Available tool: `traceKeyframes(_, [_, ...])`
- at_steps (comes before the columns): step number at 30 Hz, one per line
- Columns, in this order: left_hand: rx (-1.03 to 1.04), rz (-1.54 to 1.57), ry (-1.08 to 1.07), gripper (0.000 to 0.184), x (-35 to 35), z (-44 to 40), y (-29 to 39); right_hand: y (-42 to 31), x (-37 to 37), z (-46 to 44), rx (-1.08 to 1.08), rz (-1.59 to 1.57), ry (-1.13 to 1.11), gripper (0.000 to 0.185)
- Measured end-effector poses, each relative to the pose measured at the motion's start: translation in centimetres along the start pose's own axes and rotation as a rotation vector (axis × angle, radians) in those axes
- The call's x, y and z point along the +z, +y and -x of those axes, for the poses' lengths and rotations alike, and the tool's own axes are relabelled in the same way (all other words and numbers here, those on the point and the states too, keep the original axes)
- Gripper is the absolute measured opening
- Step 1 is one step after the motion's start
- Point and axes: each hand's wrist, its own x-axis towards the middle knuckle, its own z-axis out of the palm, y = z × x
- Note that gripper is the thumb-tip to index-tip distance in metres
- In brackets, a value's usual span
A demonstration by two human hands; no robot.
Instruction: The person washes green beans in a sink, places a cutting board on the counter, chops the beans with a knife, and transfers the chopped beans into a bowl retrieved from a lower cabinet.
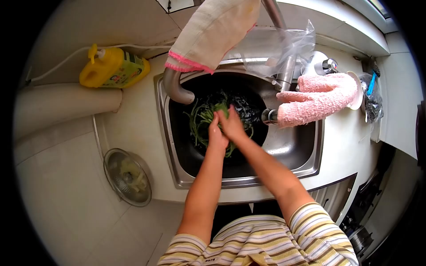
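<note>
Both hands are low in the sink [317, 153], over a dark basin of water [177, 128]. Long green leafy stems [199, 119] lie in the water around them. My left hand [217, 133] has its fingers closed round some of the greens. Just right of it and touching it, my right hand [232, 124] is slightly blurred, its fingers bent against the same bunch. The greens partly hide the fingertips of both hands.
A metal pipe with a hanging cloth [213, 35] curves over the sink's back left. A pink towel [317, 99] covers the tap at right. Further left are a yellow pump bottle [117, 68] and a metal bowl [128, 177]. A clear plastic bag [284, 48] lies behind.
</note>
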Motion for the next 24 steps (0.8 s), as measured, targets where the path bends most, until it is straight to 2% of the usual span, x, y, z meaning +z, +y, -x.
traceKeyframes(1, [-0.018,0.141,-0.156,0.052,0.1,0.7,0.0,-0.1,-1.2,-1.2,0.115,0.002,-0.100,0.078])
traceKeyframes(2, [-0.007,0.090,-0.162,0.062,0.3,1.1,-0.1,0.1,-1.0,-1.5,0.010,0.084,-0.017,0.077])
traceKeyframes(3, [-0.015,0.092,-0.165,0.062,-0.1,0.5,0.1,0.5,0.0,-1.0,0.015,0.088,-0.011,0.077])
traceKeyframes(5, [-0.254,0.150,-0.235,0.066,-1.9,-1.9,0.1,0.8,2.9,1.2,-0.285,0.276,0.196,0.065])
traceKeyframes(6, [-0.277,0.195,-0.345,0.068,-2.7,-2.4,-0.4,-1.0,2.4,2.4,-0.242,0.296,0.297,0.061])
traceKeyframes(7, [-0.279,0.188,-0.342,0.068,-2.6,-2.3,-0.3,-1.1,1.8,1.9,-0.236,0.290,0.298,0.061])
traceKeyframes(9, [-0.321,0.176,-0.252,0.066,-2.3,-1.8,-0.2,-1.0,0.3,-0.2,-0.021,0.321,0.068,0.060])
traceKeyframes(10, [-0.238,0.068,-0.204,0.059,-1.9,-2.1,-0.5,0.3,1.1,-1.1,-0.111,0.346,0.164,0.055])
traceKeyframes(11, [-0.244,0.083,-0.206,0.059,-1.9,-3.2,-0.9,1.8,1.5,-2.0,-0.110,0.362,0.163,0.055])
traceKeyframes(13, [-0.199,-0.203,-0.008,0.050,-3.2,-5.9,-1.1,3.7,2.5,-3.8,-0.094,-0.066,0.297,0.056])
traceKeyframes(14, [-0.165,-0.192,-0.072,0.045,-3.0,-5.8,-0.2,6.0,2.8,-5.6,0.043,-0.383,0.233,0.054])
traceKeyframes(15, [-0.163,-0.188,-0.068,0.045,-3.7,-6.7,0.1,4.0,0.5,-4.4,0.223,-0.955,-0.006,0.054])
traceKeyframes(17, [-0.288,-0.129,0.082,0.039,-5.7,-9.0,-0.3,5.2,0.0,-4.0,0.096,-0.480,0.131,0.054])
traceKeyframes(19, [-0.258,-0.377,0.319,0.043,-7.2,-10.5,-1.2,5.4,-0.1,-3.0,-0.238,0.321,0.079,0.044])
traceKeyframes(20, [-0.290,-0.308,0.180,0.034,-8.9,-10.9,-1.2,6.7,0.8,-3.4,-0.410,0.331,0.203,0.039])
traceKeyframes(21, [-0.301,-0.275,0.111,0.030,-10.5,-11.8,-1.1,6.1,0.2,-3.9,-0.410,0.326,0.200,0.039])
traceKeyframes(22, [-0.314,-0.241,0.043,0.026,-12.0,-12.6,-0.9,5.3,-0.8,-4.7,-0.186,0.186,0.029,0.036])
traceKeyframes(23, [-0.473,0.119,-0.419,0.023,-13.5,-13.3,-0.7,4.4,-1.7,-5.3,0.039,0.046,-0.143,0.033])
traceKeyframes(24, [-0.529,0.318,-0.651,0.022,-12.9,-12.7,-0.5,4.6,-1.9,-6.1,0.267,-0.267,-0.261,0.032])
